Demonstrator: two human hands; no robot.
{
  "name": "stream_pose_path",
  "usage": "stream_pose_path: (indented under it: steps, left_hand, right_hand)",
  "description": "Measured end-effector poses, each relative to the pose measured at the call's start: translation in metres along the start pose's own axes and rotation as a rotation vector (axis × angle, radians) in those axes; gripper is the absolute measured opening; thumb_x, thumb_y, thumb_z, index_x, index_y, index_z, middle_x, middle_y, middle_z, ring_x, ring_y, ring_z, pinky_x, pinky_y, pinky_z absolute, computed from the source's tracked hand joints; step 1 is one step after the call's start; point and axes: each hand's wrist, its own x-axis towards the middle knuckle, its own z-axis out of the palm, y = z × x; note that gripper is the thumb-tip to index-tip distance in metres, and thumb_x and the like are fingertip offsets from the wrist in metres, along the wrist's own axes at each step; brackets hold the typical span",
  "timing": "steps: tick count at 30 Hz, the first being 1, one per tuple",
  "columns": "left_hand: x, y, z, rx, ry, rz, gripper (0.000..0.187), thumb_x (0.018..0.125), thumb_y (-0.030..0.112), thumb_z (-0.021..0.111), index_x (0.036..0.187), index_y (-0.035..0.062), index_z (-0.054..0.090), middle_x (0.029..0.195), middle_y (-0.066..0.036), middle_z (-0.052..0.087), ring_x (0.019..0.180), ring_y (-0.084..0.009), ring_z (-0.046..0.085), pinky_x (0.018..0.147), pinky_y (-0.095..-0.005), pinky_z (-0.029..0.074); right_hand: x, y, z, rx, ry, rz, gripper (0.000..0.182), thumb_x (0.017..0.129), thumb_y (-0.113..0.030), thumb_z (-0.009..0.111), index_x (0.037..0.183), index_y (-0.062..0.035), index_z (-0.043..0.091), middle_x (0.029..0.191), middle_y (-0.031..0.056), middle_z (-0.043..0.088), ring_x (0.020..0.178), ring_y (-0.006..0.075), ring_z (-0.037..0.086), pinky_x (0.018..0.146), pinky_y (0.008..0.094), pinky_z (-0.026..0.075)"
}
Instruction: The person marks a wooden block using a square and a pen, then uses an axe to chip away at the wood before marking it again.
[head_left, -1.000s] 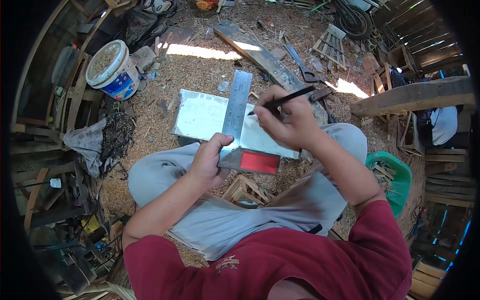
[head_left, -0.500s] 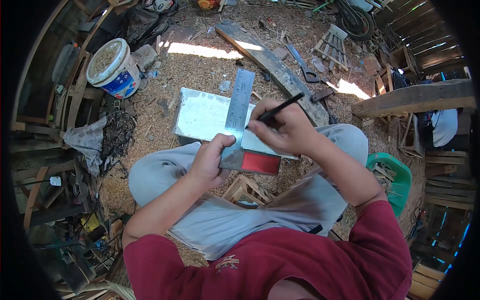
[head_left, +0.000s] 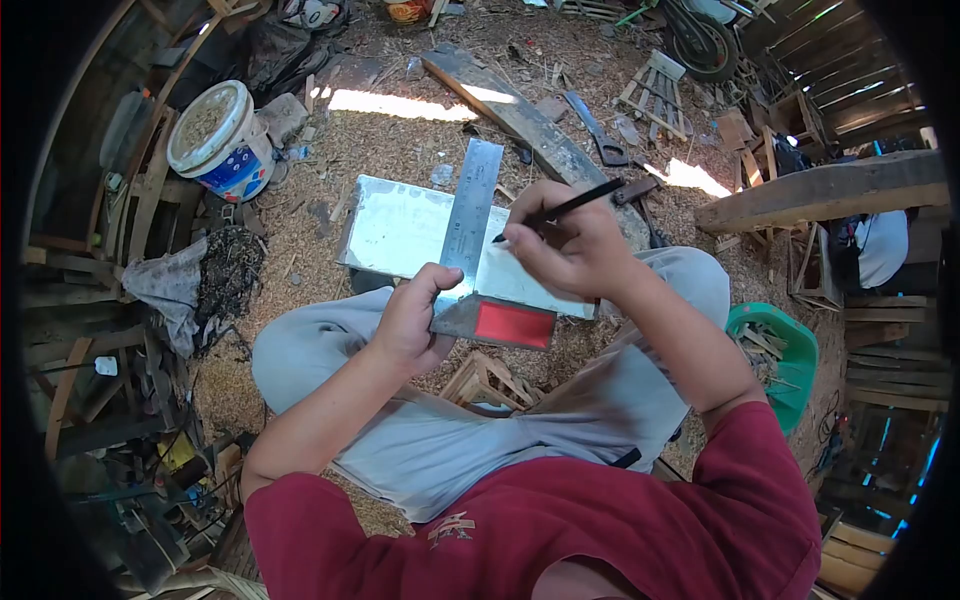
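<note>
A try square with a steel ruled blade and a red-faced stock lies across a pale, flat-topped block in front of my crossed legs. My left hand is closed around the stock end of the square, thumb on top near the base of the blade. Pinched in my right hand is a black pen, its tip pointing down at the block's pale top just right of the blade. The stock sits against the block's near edge.
Beyond the block, a long plank lies slantwise on the shavings-covered ground, with a handsaw and a hammer beside it. At left stands a white bucket; at right, a green tub holds wood scraps. A small wooden frame lies between my legs.
My right hand and the pen have shifted slightly right, away from the blade. The square and my left hand have moved slightly left in view, as the whole view has shifted a little.
</note>
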Motion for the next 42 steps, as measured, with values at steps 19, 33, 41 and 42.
stream_pose_path:
  steps: [19,33,41,42]
  left_hand:
    - [0.001,0.001,0.001,-0.005,-0.016,0.014,0.03,0.105,0.02,0.06,0.124,-0.0026,0.066,0.11,-0.012,0.077,0.097,-0.0224,0.077,0.093,-0.0384,0.061]
    - [-0.001,0.0,-0.002,-0.005,0.012,-0.007,0.037,0.102,0.022,0.059,0.131,-0.0009,0.062,0.119,-0.015,0.076,0.107,-0.0277,0.076,0.102,-0.0449,0.059]
    - [-0.001,0.002,0.003,0.063,0.056,0.026,0.032,0.103,0.022,0.06,0.126,0.0,0.064,0.113,-0.011,0.076,0.099,-0.022,0.077,0.094,-0.0398,0.061]
    - [-0.001,0.001,0.005,0.073,0.066,0.033,0.031,0.103,0.022,0.06,0.125,0.0001,0.065,0.112,-0.011,0.076,0.098,-0.0215,0.077,0.093,-0.0391,0.061]
  right_hand:
    - [-0.002,0.001,0.01,-0.05,-0.139,-0.24,0.012,0.092,-0.014,0.083,0.097,-0.0102,0.073,0.081,0.002,0.067,0.074,0.0198,0.058,0.064,0.0351,0.046]
    - [0.003,0.001,-0.001,-0.053,0.081,-0.021,0.007,0.097,-0.008,0.077,0.098,-0.0031,0.072,0.084,0.0052,0.069,0.073,0.0138,0.065,0.067,0.0307,0.051]
    - [-0.005,-0.007,0.012,-0.058,-0.134,-0.208,0.014,0.087,-0.007,0.087,0.094,-0.0071,0.074,0.083,0.0034,0.068,0.075,0.0218,0.059,0.067,0.035,0.046]
    - [-0.005,-0.007,0.012,-0.067,-0.148,-0.206,0.015,0.087,-0.007,0.087,0.094,-0.0074,0.074,0.083,0.0036,0.068,0.075,0.0219,0.059,0.067,0.0349,0.046]
